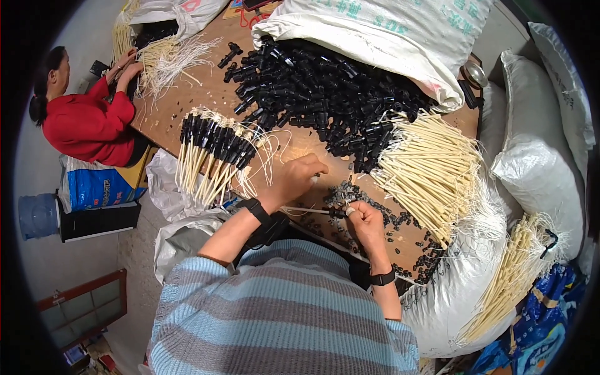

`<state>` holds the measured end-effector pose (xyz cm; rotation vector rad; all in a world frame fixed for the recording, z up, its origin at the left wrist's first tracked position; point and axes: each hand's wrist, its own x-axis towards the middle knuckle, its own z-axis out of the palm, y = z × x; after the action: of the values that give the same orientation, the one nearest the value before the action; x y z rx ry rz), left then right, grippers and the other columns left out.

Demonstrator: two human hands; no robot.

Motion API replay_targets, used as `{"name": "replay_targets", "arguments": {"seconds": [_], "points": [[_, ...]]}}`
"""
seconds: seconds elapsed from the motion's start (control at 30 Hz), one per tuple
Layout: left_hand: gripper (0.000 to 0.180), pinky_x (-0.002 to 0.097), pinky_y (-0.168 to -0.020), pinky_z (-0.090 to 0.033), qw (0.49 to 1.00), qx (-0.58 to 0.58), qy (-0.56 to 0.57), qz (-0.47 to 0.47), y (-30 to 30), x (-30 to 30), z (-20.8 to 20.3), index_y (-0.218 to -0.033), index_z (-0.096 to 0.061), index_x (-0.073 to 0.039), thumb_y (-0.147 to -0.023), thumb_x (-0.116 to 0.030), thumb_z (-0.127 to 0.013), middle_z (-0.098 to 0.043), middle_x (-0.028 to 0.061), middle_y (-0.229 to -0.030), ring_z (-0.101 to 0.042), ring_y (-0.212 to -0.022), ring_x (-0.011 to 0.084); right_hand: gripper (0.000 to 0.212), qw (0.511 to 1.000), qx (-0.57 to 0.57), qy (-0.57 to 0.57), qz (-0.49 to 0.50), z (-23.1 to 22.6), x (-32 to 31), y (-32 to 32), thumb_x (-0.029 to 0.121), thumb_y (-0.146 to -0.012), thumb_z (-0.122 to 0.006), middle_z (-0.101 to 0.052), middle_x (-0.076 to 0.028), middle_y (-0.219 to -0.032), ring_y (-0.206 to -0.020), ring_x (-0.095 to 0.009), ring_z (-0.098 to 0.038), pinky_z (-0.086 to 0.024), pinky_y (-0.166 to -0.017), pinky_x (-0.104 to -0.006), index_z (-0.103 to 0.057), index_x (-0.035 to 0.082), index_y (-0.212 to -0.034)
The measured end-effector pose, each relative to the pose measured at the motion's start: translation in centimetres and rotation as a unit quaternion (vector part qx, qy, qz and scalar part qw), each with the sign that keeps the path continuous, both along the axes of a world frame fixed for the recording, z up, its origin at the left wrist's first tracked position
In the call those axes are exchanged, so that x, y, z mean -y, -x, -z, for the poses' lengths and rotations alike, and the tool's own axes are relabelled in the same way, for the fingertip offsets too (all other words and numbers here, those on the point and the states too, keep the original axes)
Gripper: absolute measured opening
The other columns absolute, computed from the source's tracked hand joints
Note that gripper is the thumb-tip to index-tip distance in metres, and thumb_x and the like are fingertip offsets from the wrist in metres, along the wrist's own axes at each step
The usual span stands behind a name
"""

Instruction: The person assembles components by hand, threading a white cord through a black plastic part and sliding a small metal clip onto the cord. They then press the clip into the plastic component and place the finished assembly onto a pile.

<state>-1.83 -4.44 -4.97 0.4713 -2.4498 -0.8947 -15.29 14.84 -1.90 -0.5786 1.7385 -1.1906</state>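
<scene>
My right hand (367,226) is closed in a pinch at the end of a pale cream rod (306,209) that carries a black plastic fitting. The rod lies roughly level and points left, below my other hand. My left hand (292,181) is raised over the table, fingers curled together with a small white patch at the tips; what they hold, if anything, is hidden. Small grey and black plastic parts (390,220) are scattered beside my right hand. To the left lies a bundle of rods with black fittings (215,147), thin white strings trailing from it.
A heap of black plastic fittings (306,87) spills from a white woven sack (387,31) at the back. Plain cream rods (431,169) are stacked on the right. Full white sacks (537,144) stand beyond the right edge. A person in red (90,128) handles rods at the far left.
</scene>
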Motion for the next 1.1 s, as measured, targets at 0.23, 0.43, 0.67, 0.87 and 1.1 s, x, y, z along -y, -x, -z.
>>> {"name": "replay_targets", "arguments": {"seconds": [0.23, 0.43, 0.67, 0.87, 1.1], "points": [[0.020, 0.0252, -0.065, -0.049, 0.937, -0.056, -0.346, -0.009, 1.6, -4.5, -3.4, -0.088, -0.065, -0.005, -0.070, 0.001, -0.069, -0.062, 0.0050, -0.082, -0.059, -0.067, 0.0139, 0.012, 0.997, 0.021, 0.005, 0.076, 1.0, 2.2, -0.2, 0.008, -0.092, -0.057, -0.047, 0.010, -0.058, -0.048, 0.001, -0.034, -0.024, -0.044, -0.0199, -0.064, 0.002, -0.085], [0.025, 0.0250, -0.071, -0.050, 0.965, -0.069, -0.253, -0.011, 2.3, -5.2, -2.6, -0.097, -0.064, -0.004, -0.073, 0.004, -0.069, -0.063, 0.0041, -0.090, -0.061, -0.080, 0.0117, 0.011, 0.986, 0.120, 0.094, 0.073, 0.8, 2.3, -0.4, 0.005, -0.093, -0.055, -0.053, 0.007, -0.066, -0.054, 0.000, -0.039, -0.029, -0.049, -0.0180, -0.065, 0.001, -0.092], [0.026, 0.0261, -0.069, -0.049, 0.975, 0.009, -0.221, -0.029, 2.1, -4.9, -2.2, -0.095, -0.069, -0.003, -0.070, 0.003, -0.066, -0.065, 0.0062, -0.084, -0.062, -0.077, 0.0159, 0.010, 0.985, 0.050, 0.118, 0.117, 0.5, 2.2, -1.0, 0.006, -0.092, -0.062, -0.056, 0.007, -0.071, -0.061, 0.001, -0.044, -0.033, -0.054, -0.0167, -0.065, -0.001, -0.098], [0.018, 0.0270, -0.066, -0.048, 0.964, -0.019, -0.260, -0.062, 2.1, -5.0, -2.2, -0.085, -0.070, -0.002, -0.067, 0.002, -0.066, -0.065, 0.0067, -0.082, -0.061, -0.073, 0.0190, 0.009, 0.979, -0.193, 0.059, 0.017, 0.8, 1.4, -0.9, 0.004, -0.090, -0.064, -0.057, 0.008, -0.071, -0.061, 0.002, -0.045, -0.032, -0.053, -0.0155, -0.065, 0.001, -0.098], [0.029, 0.0376, -0.069, -0.051, 0.993, -0.044, -0.094, 0.049, 2.0, -5.3, -3.2, -0.094, -0.068, -0.009, -0.065, -0.007, -0.065, -0.065, 0.0097, -0.082, -0.063, -0.081, 0.0299, 0.013, 0.890, 0.348, 0.267, 0.125, -1.0, 0.4, 0.5, 0.005, -0.090, -0.061, -0.052, 0.006, -0.066, -0.053, 0.000, -0.039, -0.029, -0.050, -0.0163, -0.064, -0.001, -0.101]]}}
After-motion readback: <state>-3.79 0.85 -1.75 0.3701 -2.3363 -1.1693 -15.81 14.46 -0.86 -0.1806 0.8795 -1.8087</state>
